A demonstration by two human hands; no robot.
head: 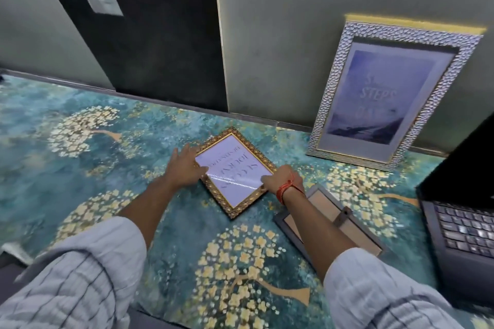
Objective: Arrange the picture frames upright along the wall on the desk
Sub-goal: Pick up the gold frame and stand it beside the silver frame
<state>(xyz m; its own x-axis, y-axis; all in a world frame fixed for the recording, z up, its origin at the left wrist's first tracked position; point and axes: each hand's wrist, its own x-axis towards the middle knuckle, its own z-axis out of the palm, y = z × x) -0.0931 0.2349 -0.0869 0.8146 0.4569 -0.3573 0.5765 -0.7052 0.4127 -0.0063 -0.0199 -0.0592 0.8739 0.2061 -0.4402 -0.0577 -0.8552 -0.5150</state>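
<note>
A small gold-bordered picture frame (235, 172) lies flat and face up in the middle of the desk, turned at an angle. My left hand (184, 165) rests on its left edge with fingers spread over the glass. My right hand (283, 180), a red thread at the wrist, touches the frame's right edge. A large silver textured frame (387, 93) with a blue print stands upright, leaning on the wall at the right. A third frame (328, 224) lies face down under my right forearm, its back stand showing.
The desk (80, 168) has a teal covering with a pale flower pattern. An open dark laptop (465, 219) sits at the right edge. A dark wall panel (149, 35) with a paper notice rises behind the desk on the left.
</note>
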